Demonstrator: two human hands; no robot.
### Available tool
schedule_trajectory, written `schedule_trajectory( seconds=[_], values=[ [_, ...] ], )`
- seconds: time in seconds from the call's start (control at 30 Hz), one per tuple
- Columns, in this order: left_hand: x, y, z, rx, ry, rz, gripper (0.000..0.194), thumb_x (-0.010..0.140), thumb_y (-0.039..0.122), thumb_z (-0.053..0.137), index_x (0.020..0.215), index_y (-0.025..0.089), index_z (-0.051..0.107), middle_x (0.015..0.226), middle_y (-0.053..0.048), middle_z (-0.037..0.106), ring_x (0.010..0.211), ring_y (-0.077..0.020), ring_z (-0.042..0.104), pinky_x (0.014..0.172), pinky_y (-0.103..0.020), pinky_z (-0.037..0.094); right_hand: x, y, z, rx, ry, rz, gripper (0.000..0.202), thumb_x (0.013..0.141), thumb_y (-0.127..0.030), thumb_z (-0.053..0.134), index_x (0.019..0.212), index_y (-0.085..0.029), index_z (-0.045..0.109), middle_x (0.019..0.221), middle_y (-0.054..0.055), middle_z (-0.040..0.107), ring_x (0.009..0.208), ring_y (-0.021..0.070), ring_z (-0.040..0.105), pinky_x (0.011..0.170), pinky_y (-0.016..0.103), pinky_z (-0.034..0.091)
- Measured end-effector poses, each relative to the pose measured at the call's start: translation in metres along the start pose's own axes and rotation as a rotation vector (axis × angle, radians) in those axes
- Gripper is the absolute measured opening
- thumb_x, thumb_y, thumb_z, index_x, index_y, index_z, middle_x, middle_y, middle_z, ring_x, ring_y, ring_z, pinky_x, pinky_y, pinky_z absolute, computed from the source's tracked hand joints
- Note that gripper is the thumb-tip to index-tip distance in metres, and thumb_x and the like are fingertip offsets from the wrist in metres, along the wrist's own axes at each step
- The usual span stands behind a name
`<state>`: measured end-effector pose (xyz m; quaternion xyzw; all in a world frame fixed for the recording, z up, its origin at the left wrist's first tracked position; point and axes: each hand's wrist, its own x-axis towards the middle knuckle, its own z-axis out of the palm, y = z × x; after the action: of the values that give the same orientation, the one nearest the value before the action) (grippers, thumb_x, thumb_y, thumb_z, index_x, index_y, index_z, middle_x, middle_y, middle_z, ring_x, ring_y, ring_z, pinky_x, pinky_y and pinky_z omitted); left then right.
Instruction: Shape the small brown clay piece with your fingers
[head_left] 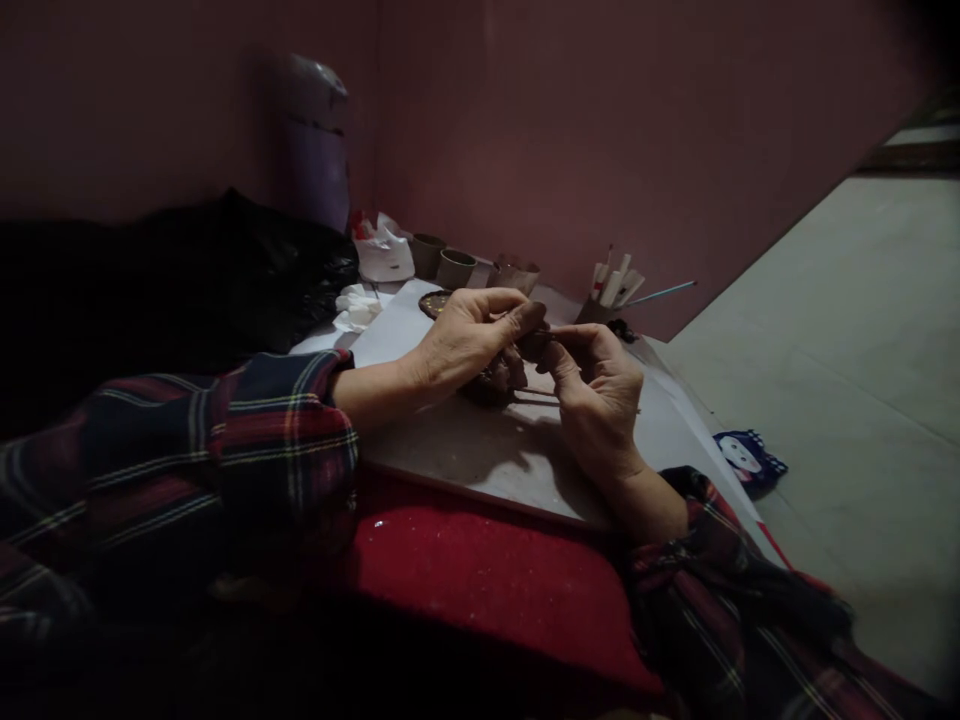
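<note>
Over the board, my left hand (480, 335) is closed, thumb and fingers pinching a small dark brown piece (534, 346) that looks like clay. From the other side, my right hand (596, 390) pinches the same piece between thumb and forefinger. Fingers cover much of it, so its full shape is hidden. Beneath my left hand a dark brown lump (491, 390) sits on the pale board (480, 455), partly hidden by the fingers. Between that lump and my right hand lies a thin stick (535, 392).
Behind the hands stand two grey-brown cups (457, 268), a clear glass (516, 272) and a holder with pale sticks (616, 284). A round dark dish (433, 303) is beyond my left hand. Crumpled tissue (356, 308) and black plastic (277, 260) lie left. Red cloth (480, 570) lies in front.
</note>
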<state>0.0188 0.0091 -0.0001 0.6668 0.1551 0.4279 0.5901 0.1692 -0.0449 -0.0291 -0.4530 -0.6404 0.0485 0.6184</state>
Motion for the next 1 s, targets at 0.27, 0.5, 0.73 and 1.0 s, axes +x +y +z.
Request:
schedule_trajectory(
  seconds=[0.27, 0.5, 0.73, 1.0],
  values=[
    [0.001, -0.001, -0.005, -0.177, -0.042, -0.053, 0.018, 0.083, 0.018, 0.071, 0.099, 0.01, 0.068, 0.067, -0.001, 0.07, 0.05, -0.0086, 0.063, 0.047, -0.018, 0.052, 0.003, 0.0, -0.001, 0.003, 0.019, 0.015, 0.005, 0.085, -0.024, 0.068, 0.088, -0.021, 0.067, 0.08, -0.002, 0.065, 0.073, 0.0111, 0.061, 0.07, 0.028, 0.049],
    [0.006, 0.002, -0.005, -0.193, 0.062, 0.004, 0.011, 0.081, 0.015, 0.071, 0.09, 0.01, 0.069, 0.067, 0.0, 0.069, 0.05, -0.0075, 0.062, 0.049, -0.018, 0.052, 0.015, -0.015, 0.016, 0.019, 0.107, 0.088, 0.009, 0.082, -0.027, 0.069, 0.08, -0.019, 0.066, 0.074, -0.001, 0.062, 0.066, 0.0114, 0.058, 0.065, 0.028, 0.05],
    [0.011, -0.007, -0.009, 0.04, 0.104, 0.062, 0.011, 0.079, 0.016, 0.07, 0.089, 0.011, 0.066, 0.058, 0.004, 0.061, 0.043, -0.0072, 0.055, 0.043, -0.018, 0.045, 0.006, -0.007, 0.027, -0.272, 0.114, -0.195, 0.016, 0.086, -0.012, 0.052, 0.088, -0.019, 0.066, 0.084, 0.004, 0.064, 0.078, 0.0166, 0.061, 0.073, 0.033, 0.051],
    [0.012, -0.011, -0.012, 0.486, 0.215, 0.285, 0.005, 0.081, 0.011, 0.065, 0.084, 0.012, 0.069, 0.067, 0.001, 0.063, 0.059, -0.0068, 0.051, 0.054, -0.018, 0.038, 0.003, -0.004, 0.024, -0.119, 0.044, -0.065, 0.013, 0.088, -0.019, 0.055, 0.093, -0.019, 0.068, 0.092, 0.005, 0.067, 0.087, 0.0188, 0.064, 0.078, 0.036, 0.053]
  ],
)
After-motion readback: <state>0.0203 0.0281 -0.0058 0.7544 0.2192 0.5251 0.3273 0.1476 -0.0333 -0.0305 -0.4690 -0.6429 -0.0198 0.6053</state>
